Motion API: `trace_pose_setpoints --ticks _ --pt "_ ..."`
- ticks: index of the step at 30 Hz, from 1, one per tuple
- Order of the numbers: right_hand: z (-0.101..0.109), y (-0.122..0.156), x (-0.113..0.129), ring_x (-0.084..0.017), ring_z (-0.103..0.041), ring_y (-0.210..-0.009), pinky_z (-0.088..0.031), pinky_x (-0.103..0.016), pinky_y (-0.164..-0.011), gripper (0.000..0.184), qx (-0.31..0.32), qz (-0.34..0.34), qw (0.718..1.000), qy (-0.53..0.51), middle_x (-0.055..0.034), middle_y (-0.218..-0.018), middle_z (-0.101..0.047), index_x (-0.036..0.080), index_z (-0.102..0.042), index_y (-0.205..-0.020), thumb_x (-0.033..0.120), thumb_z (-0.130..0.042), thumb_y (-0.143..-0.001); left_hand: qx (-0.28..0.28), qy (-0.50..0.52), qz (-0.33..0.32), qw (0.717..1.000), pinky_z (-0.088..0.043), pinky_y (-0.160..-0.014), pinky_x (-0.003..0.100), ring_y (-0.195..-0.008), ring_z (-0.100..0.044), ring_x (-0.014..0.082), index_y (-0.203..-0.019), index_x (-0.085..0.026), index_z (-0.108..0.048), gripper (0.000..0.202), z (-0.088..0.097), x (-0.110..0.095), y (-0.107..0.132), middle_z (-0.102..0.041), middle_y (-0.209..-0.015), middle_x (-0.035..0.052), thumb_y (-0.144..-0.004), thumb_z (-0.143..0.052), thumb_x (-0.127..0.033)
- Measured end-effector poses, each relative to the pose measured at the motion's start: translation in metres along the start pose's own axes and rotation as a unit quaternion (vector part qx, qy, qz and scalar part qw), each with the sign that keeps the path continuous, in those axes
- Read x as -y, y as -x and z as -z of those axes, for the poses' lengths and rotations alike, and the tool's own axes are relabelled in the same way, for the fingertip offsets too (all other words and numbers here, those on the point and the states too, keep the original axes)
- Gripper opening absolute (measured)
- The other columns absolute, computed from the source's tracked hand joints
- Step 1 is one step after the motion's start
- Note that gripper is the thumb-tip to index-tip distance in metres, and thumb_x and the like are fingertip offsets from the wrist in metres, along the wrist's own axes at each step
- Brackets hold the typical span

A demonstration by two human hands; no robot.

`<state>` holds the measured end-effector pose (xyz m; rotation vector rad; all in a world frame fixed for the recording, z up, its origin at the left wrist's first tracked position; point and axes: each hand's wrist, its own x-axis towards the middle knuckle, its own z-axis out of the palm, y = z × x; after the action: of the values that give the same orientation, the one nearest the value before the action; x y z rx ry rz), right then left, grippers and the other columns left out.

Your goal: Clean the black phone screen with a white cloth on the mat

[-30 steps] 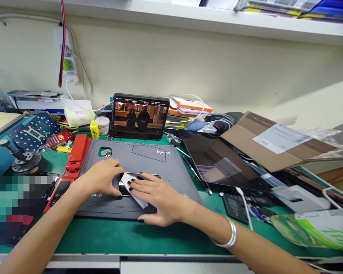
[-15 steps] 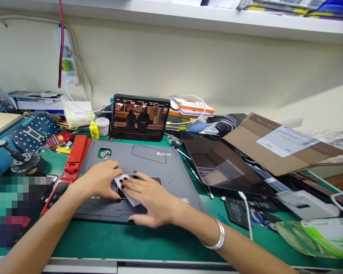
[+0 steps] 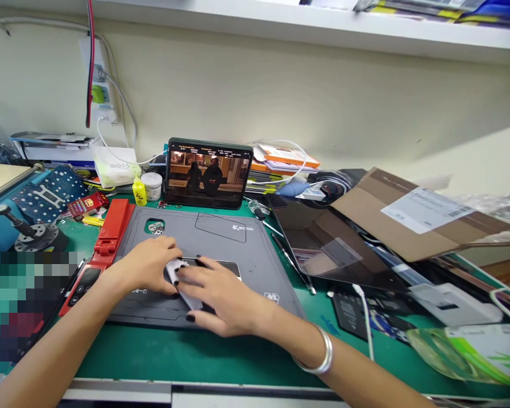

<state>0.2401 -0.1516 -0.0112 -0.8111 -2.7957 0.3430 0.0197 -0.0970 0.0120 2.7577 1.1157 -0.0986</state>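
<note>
A phone (image 3: 232, 267) with a dark screen lies flat on the grey work mat (image 3: 255, 255), mostly covered by my hands. My left hand (image 3: 151, 263) curls its thumb and fingers around the phone's left end. Across the screen, my right hand (image 3: 223, 292) presses a folded white wipe (image 3: 190, 296) with its fingers, palm down. Part of the wipe is hidden beneath those fingers, and it reaches close to the left hand.
A red folding tool (image 3: 110, 232) borders the mat on the left. Behind stand a tablet (image 3: 208, 173), a yellow bottle (image 3: 139, 191) and a white jar (image 3: 153, 186). To the right are a dark screen panel (image 3: 335, 243), a screwdriver (image 3: 291, 260) and a cardboard box (image 3: 365, 209).
My right hand and the wipe have shifted slightly left over the phone, nearer my left hand. My left hand stays at the phone's left end.
</note>
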Motion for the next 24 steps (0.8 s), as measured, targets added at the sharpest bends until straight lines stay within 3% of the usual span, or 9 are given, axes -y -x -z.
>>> trace_pose_setpoints --ticks 6,9,13,17,21,24 --pt "-0.0016 -0.0001 0.0012 -0.029 -0.051 -0.128 -0.026 -0.053 -0.115 0.045 -0.005 -0.018 1.000 0.008 -0.0154 -0.141 -0.054 0.016 -0.057 -0.130 0.043 -0.052 -0.095 0.006 0.000 0.008 1.000 -0.049 -0.085 0.038 -0.101 -0.060 0.0297 -0.112 -0.018 -0.065 0.056 0.0038 -0.0029 0.0002 -0.060 -0.107 0.0091 -0.065 -0.081 -0.044" --pt "-0.0029 -0.0001 0.0020 -0.027 -0.050 -0.130 -0.028 -0.049 -0.115 0.044 0.001 0.010 1.000 0.001 -0.0140 -0.139 -0.056 0.017 -0.059 -0.127 0.046 -0.051 -0.096 0.006 -0.003 0.002 1.000 -0.049 -0.081 0.038 -0.097 -0.061 0.0296 -0.109 -0.018 -0.066 0.053 0.0034 -0.0025 0.0002 -0.059 -0.104 0.0087 -0.064 -0.080 -0.043" --pt "-0.0014 -0.0002 0.0015 -0.029 -0.050 -0.130 -0.026 -0.053 -0.115 0.044 -0.006 -0.030 0.999 0.024 -0.0152 -0.142 -0.054 0.016 -0.056 -0.132 0.041 -0.050 -0.097 0.000 0.001 0.006 1.000 -0.049 -0.085 0.039 -0.102 -0.060 0.0306 -0.110 -0.019 -0.065 0.055 0.0028 -0.0018 -0.0002 -0.060 -0.107 0.0087 -0.065 -0.081 -0.046" --pt "0.0001 0.0013 0.0018 -0.027 -0.050 -0.129 -0.029 -0.050 -0.115 0.044 0.006 -0.003 1.000 0.012 -0.0145 -0.140 -0.056 0.016 -0.058 -0.128 0.046 -0.049 -0.097 -0.001 -0.002 0.005 1.000 -0.049 -0.084 0.037 -0.099 -0.061 0.0292 -0.109 -0.019 -0.065 0.051 0.0029 -0.0019 -0.0005 -0.060 -0.106 0.0086 -0.066 -0.080 -0.043" --pt "0.0004 0.0040 0.0028 -0.029 -0.050 -0.129 -0.027 -0.055 -0.115 0.044 -0.002 -0.041 0.999 0.020 -0.0160 -0.143 -0.053 0.015 -0.057 -0.131 0.042 -0.050 -0.097 0.004 -0.002 0.010 1.000 -0.049 -0.085 0.038 -0.102 -0.061 0.0306 -0.112 -0.019 -0.064 0.057 0.0027 -0.0017 -0.0006 -0.060 -0.109 0.0092 -0.065 -0.081 -0.046" --pt "0.0009 0.0054 0.0038 -0.027 -0.052 -0.127 -0.027 -0.051 -0.115 0.048 0.011 -0.008 1.000 -0.003 -0.0143 -0.140 -0.056 0.016 -0.058 -0.130 0.049 -0.050 -0.096 0.011 -0.008 0.005 1.000 -0.049 -0.086 0.039 -0.101 -0.061 0.0301 -0.112 -0.018 -0.065 0.055 0.0033 -0.0019 -0.0003 -0.060 -0.110 0.0101 -0.066 -0.080 -0.044"
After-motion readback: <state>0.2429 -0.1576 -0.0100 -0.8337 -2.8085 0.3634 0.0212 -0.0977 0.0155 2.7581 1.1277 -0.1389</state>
